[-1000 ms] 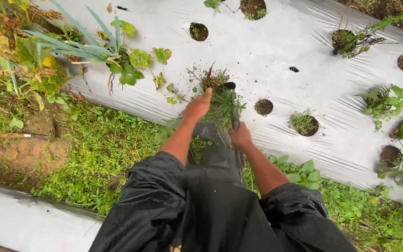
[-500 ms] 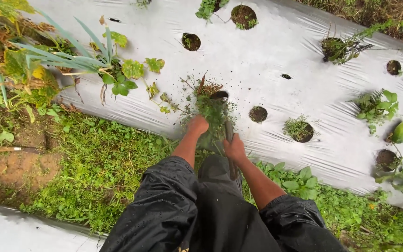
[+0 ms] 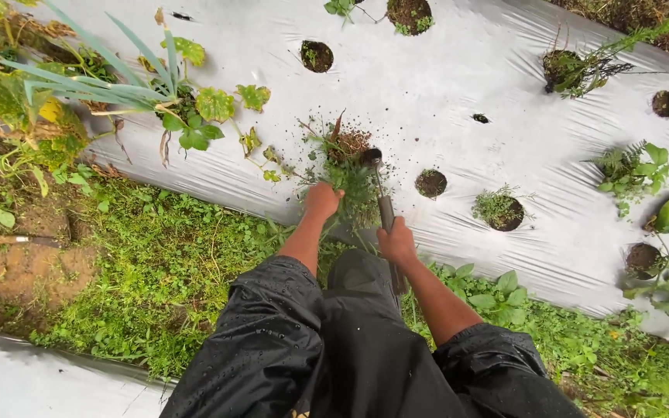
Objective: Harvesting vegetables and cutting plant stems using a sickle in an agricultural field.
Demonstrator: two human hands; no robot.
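Observation:
My left hand grips a clump of green weeds with a soil-caked root ball, lifted over the silver plastic mulch sheet. My right hand is closed on the dark handle of a small hand tool whose blade end reaches a planting hole beside the weeds. Loose soil crumbs lie scattered on the plastic around that hole. Both arms wear black wet rain sleeves.
Several round planting holes dot the mulch, such as one hole to the right and a weedy hole. A long-leafed plant grows at the left. Low weeds cover the furrow; another plastic sheet lies bottom left.
The weed clump has come up out of the hole in my left hand, with roots and soil showing. My right hand with the tool has shifted slightly right.

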